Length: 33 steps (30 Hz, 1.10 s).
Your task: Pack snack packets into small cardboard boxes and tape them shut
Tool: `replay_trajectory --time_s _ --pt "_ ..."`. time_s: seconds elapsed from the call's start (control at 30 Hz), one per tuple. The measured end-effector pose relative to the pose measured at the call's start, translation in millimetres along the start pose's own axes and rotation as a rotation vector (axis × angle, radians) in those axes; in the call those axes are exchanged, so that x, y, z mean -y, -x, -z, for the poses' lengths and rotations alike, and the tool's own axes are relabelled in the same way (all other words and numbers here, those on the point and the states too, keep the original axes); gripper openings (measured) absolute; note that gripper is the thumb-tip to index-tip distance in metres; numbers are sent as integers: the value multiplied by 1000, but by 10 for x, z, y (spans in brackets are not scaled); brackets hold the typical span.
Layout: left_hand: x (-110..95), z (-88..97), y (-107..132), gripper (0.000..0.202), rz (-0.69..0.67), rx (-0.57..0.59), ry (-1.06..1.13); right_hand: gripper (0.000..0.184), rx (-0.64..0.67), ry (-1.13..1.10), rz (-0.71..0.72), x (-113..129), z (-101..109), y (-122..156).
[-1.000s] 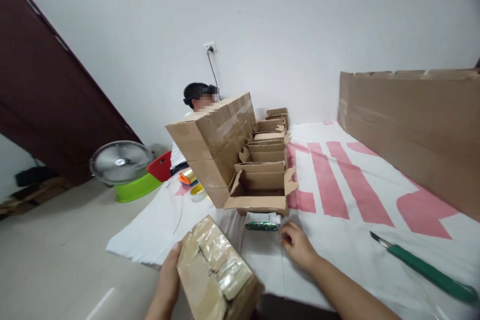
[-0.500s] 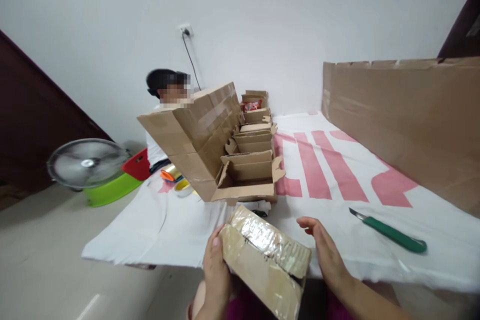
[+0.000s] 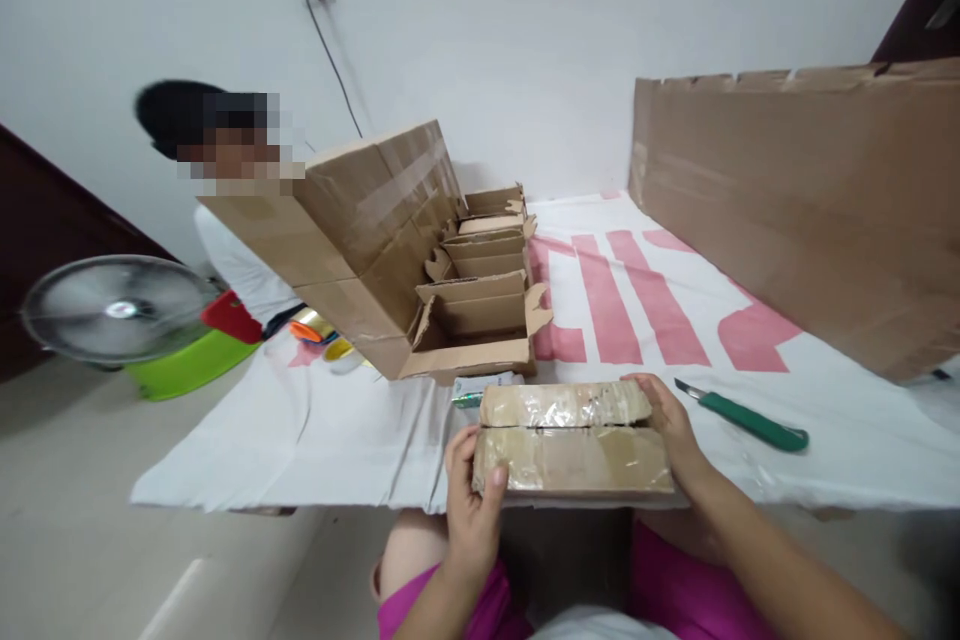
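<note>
A small cardboard box wrapped in shiny clear tape is held level at the table's near edge. My left hand grips its left end, thumb on the near face. Around the right end my right hand is closed, its fingers at the far corner. Just behind the box lies a small white-and-green packet, partly hidden by it. To the right of my right hand, a green utility knife rests on the cloth with its blade out.
Open cardboard boxes stand in a row beside a tall taped cardboard stack. A large cardboard panel borders the right. Tape rolls lie left of the stack. Beyond them sits a person near a fan.
The small box has turned from a slant to level and risen onto the table edge. My right hand, apart from it before, now holds its right end. The view has shifted.
</note>
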<state>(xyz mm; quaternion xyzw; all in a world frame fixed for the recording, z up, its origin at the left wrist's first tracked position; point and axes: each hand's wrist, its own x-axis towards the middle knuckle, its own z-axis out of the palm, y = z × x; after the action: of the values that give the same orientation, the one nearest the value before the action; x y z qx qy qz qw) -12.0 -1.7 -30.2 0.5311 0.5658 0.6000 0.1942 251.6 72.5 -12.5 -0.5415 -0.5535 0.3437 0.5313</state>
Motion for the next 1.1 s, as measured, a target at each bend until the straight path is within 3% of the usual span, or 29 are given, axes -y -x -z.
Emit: replay_trajectory --time_s 0.13,0.27,0.4,0.53,0.73,0.87,0.97,1.03,1.1 --pt "-9 39 -150 34 -130 115 -56 45 -8 240 150 -117 175 -103" --pt "10 11 -220 33 -153 217 28 33 -23 646 293 -314 587 -180" --pt "74 -58 -166 40 -108 218 157 31 -1 1122 152 -551 1043 -207" --pt "137 -91 -113 45 -62 198 209 35 150 1265 37 -724 1253 -194" --pt "175 -86 -115 49 -72 198 204 35 200 1239 61 -840 1211 -290" --pt "163 -100 -117 45 -107 196 214 36 233 1190 93 -737 1138 -408" --pt "140 -111 -122 43 -141 201 211 38 113 1104 286 -410 981 -473" --pt "126 -115 -128 43 -142 193 198 40 11 990 493 -65 811 -474" --pt "115 -118 -134 43 -142 187 184 43 -10 862 673 334 600 -428"
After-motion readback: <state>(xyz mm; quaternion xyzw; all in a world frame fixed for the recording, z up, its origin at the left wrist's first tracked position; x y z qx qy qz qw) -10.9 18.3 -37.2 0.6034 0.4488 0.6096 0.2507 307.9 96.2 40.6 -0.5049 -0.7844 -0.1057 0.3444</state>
